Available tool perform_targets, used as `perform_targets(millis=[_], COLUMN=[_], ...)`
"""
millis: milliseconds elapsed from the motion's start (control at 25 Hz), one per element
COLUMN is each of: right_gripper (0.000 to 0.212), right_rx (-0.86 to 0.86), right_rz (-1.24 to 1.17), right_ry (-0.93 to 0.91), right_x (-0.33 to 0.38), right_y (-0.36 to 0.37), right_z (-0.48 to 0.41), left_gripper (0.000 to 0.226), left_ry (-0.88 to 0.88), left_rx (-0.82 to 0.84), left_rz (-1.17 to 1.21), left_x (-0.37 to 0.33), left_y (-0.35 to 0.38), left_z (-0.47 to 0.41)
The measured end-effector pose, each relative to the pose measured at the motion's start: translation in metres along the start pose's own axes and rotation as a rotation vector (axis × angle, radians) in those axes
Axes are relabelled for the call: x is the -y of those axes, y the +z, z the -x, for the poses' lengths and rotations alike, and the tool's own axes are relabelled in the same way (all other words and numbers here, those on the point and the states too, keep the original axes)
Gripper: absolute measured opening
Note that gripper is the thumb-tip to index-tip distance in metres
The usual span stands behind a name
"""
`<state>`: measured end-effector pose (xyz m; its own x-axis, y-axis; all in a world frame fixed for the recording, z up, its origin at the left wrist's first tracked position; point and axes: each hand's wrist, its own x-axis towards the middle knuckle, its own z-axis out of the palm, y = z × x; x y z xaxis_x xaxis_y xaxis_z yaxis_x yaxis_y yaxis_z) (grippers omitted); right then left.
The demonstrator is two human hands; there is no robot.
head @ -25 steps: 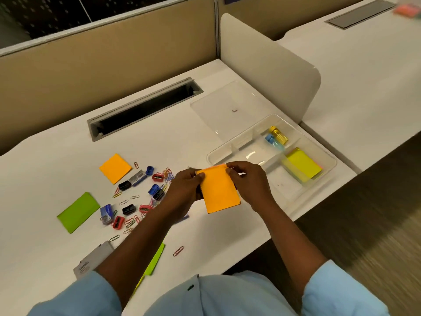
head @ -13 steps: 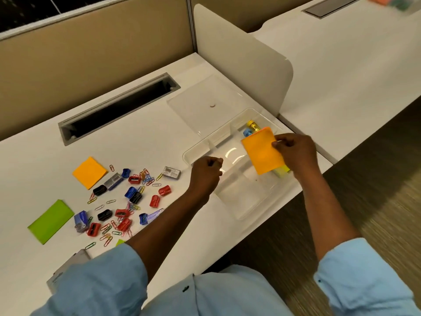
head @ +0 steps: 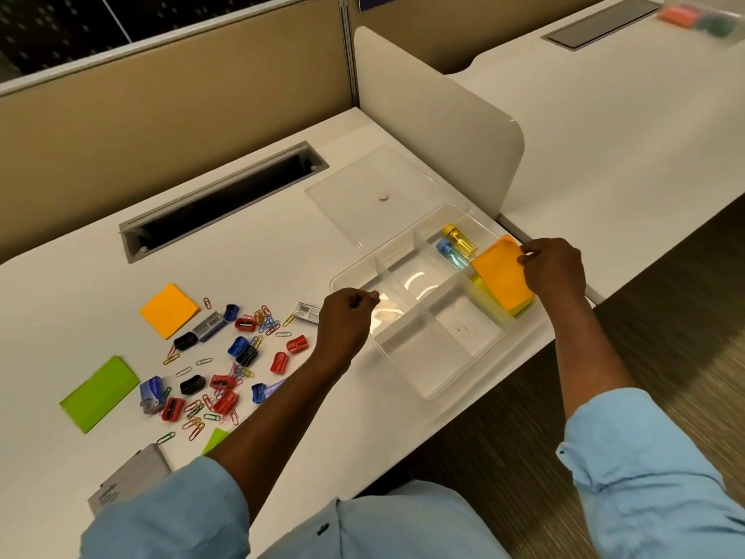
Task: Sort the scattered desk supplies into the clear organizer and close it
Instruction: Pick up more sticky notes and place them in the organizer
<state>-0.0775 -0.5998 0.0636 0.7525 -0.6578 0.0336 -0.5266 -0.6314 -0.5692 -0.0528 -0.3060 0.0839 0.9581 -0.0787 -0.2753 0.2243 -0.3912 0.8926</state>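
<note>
- The green pad (head: 100, 393) lies flat on the desk (head: 282, 252), well left of the organizer (head: 427, 393).
- A grey box (head: 129, 484) sits at the near desk edge, also far left of the organizer and partly behind a blue sleeve (head: 169, 514).
- The loose orange pad (head: 169, 310) lies well left of the organizer, beyond the green pad.
- Sharpeners (head: 278, 363) in red, blue and black and coloured paper clips (head: 193, 411) are scattered between these pads and the organizer.
- The left hand (head: 346, 316) is at the organizer's left corner, fingers curled in with thumb against forefinger; nothing shows in its grip, and contact with the rim cannot be judged.
- The clear lid (head: 375, 195) lies flat on the desk, touching the organizer's far side.
- The organizer stands open near the desk's right edge; its middle and near compartments look bare.
- A yellow tube (head: 459, 240) and a blue tube (head: 451, 254) lie side by side in its far compartment.
- The held orange pad (head: 502, 278) is tilted over the organizer's right compartment, above a yellow-green pad (head: 520, 312) already lying there.
- The right hand (head: 554, 268) pinches the held orange pad's right edge with its fingers.
</note>
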Motion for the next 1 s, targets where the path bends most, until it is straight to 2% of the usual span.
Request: perform_targets(millis=[80, 320, 560, 720, 840, 1000], right_gripper=[0.023, 0.024, 0.022, 0.020, 0.020, 0.017], right_rx=[0.037, -0.062, -0.004, 0.078, 0.105, 0.074], right_rz=[0.019, -0.028, 0.038, 0.178, 0.416, 0.522], right_ry=[-0.009, -0.006, -0.018, -0.060, -0.110, -0.067], right_x=[-0.001, -0.009, -0.012, -0.003, 0.001, 0.003], right_y=[0.002, -0.002, 0.006, 0.015, 0.023, 0.034], right_z=[-0.001, 0.000, 0.006, 0.012, 0.019, 0.030], left_gripper=[0.017, 0.016, 0.017, 0.016, 0.016, 0.020], left_ry=[-0.008, 0.006, 0.014, 0.004, 0.001, -0.012], left_rx=[-0.005, 0.002, 0.000, 0.005, 0.000, -0.027], left_rz=[0.016, 0.039, 0.066, 0.071, 0.066, 0.040], left_x=[0.002, 0.005, 0.006, 0.005, 0.007, 0.013], left_y=[-0.002, -0.007, -0.007, -0.007, -0.010, -0.017], left_z=[0.001, 0.003, 0.006, 0.008, 0.008, 0.008])
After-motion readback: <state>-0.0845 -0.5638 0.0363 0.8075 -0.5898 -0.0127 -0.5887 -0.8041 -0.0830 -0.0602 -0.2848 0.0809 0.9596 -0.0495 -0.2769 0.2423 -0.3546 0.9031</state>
